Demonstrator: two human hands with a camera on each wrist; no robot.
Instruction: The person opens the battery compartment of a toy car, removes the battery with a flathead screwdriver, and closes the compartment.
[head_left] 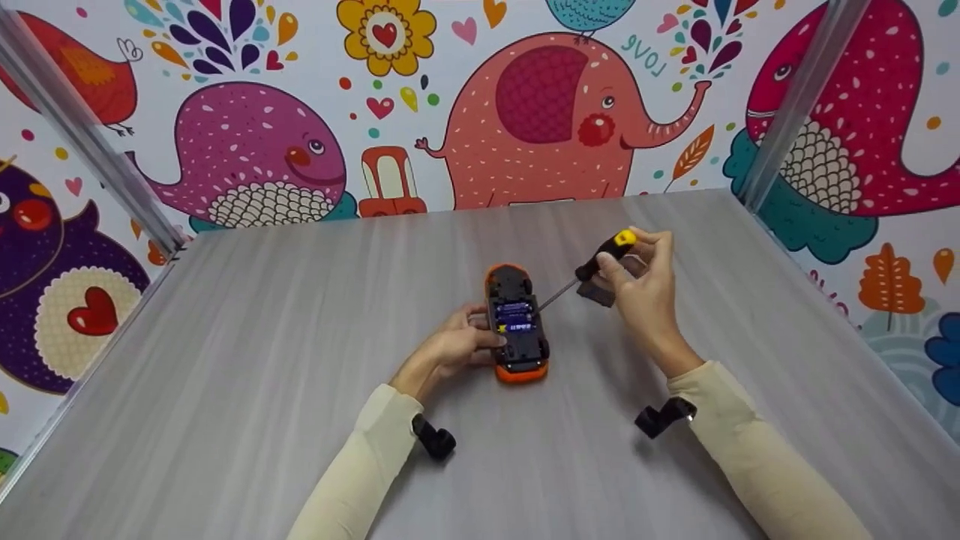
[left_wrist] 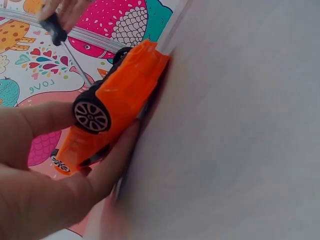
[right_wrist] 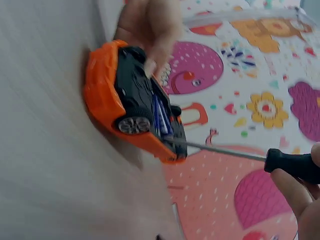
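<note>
An orange toy car (head_left: 522, 351) lies upside down on the table, its black underside facing up. Blue batteries (head_left: 514, 316) show in its open compartment. My left hand (head_left: 454, 343) grips the car from its left side, the thumb on the underside; in the left wrist view its fingers hold the orange body by a wheel (left_wrist: 91, 117). My right hand (head_left: 651, 300) holds a black-and-yellow screwdriver (head_left: 600, 255). The thin shaft (right_wrist: 225, 151) slants down, its tip at the battery compartment's edge. Below the right fingers is a dark flat piece (head_left: 597, 293); I cannot tell whether it is held.
The grey wood-grain table (head_left: 300, 315) extends around both hands. Behind it stands a wall (head_left: 450, 90) printed with cartoon animals, with metal posts (head_left: 802, 105) at the corners. A black wrist camera (head_left: 664, 418) sits on each cream sleeve.
</note>
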